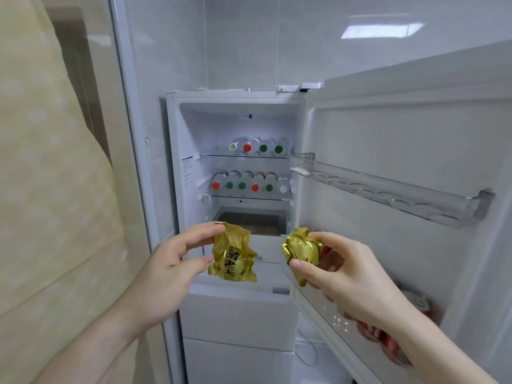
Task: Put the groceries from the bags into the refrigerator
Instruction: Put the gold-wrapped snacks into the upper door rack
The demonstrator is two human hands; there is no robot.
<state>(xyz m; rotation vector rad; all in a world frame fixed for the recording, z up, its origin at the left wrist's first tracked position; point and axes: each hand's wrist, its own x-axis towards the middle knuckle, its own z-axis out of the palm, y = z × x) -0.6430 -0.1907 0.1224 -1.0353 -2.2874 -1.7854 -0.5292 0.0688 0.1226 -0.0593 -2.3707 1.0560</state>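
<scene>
Both hands were raised in front of the open refrigerator (pixel 177 167), each holding a packet. Left hand (pixel 169 261) pinched a gold foil packet (pixel 232 256) by its top corner between thumb and forefinger, so the packet hung with its black printed characters facing the camera. Right hand (pixel 340 270) gripped a second, crumpled gold packet (pixel 300 252) with fingers curled round it, together with something reddish-brown (pixel 331 263) tucked behind; what that was could not be told. The two packets were near each other but apart, both outside the cabinet, level with the drawer (pixel 250 221) below the shelves. Inside, two glass shelves carried rows of bottles (pixel 249 181) lying with caps outward, red, green and white. On the right the door (pixel 415 139) stood open, with a clear door shelf (pixel 388 189) and red cans (pixel 388 342) low down behind the right forearm.
</scene>
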